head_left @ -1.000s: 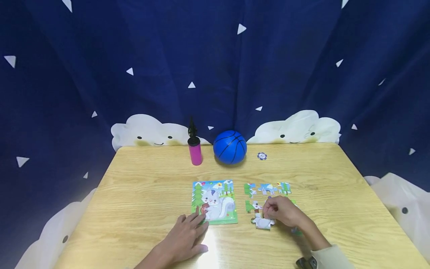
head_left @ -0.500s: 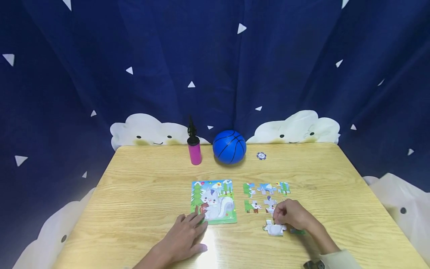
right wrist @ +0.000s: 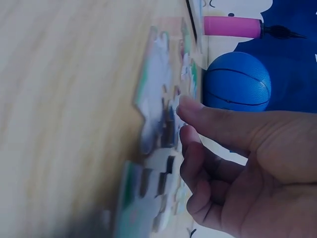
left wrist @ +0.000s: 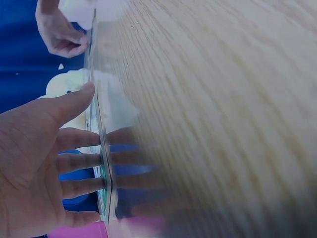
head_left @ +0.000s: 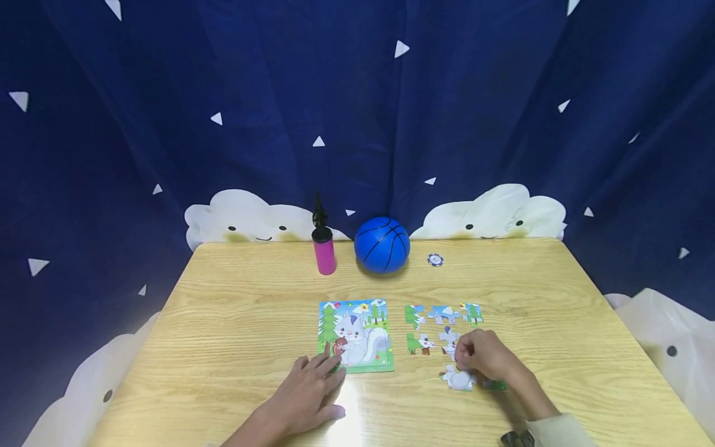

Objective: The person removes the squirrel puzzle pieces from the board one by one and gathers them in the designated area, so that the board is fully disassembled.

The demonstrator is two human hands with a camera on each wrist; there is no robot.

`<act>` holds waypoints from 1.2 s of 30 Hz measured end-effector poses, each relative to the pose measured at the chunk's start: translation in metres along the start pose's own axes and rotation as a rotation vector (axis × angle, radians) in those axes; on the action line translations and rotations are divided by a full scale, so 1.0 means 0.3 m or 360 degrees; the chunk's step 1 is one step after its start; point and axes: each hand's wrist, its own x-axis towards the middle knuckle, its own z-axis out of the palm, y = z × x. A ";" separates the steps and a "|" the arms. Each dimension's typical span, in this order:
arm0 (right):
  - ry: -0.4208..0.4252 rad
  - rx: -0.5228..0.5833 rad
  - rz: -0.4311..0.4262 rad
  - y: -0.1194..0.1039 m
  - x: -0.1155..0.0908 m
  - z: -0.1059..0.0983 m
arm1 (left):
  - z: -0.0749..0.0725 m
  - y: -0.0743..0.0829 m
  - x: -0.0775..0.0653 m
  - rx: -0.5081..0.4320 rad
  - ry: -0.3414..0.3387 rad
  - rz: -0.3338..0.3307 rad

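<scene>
My left hand (head_left: 304, 397) lies with fingers spread, their tips on the lower left edge of a square squirrel picture board (head_left: 368, 323). In the left wrist view the left hand (left wrist: 44, 158) shows straight, separated fingers. My right hand (head_left: 487, 357) has its thumb and forefinger drawn close together at the top of a white jigsaw piece (head_left: 459, 379). It appears to pinch that piece, though the contact is partly hidden. In the right wrist view the right hand (right wrist: 233, 163) has its other fingers curled, with the white piece (right wrist: 156, 84) just beyond the fingertips.
Several loose jigsaw pieces lie in rows, among them a tree piece (head_left: 473, 313) and a brown-and-white piece (head_left: 449, 340). A green-edged piece (head_left: 494, 385) is partly under the right hand. Behind stand a pink pump (head_left: 325, 256), a blue ball (head_left: 382, 245) and a round chip (head_left: 436, 260).
My right hand has shifted right and slightly nearer with the white jigsaw piece, uncovering the piece behind it. In the last half second the white piece has turned slightly. The left hand stays put.
</scene>
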 end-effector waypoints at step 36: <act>0.0009 0.0167 -0.0281 -0.455 0.327 0.284 | 0.003 -0.002 -0.027 0.0072 0.0061 0.0002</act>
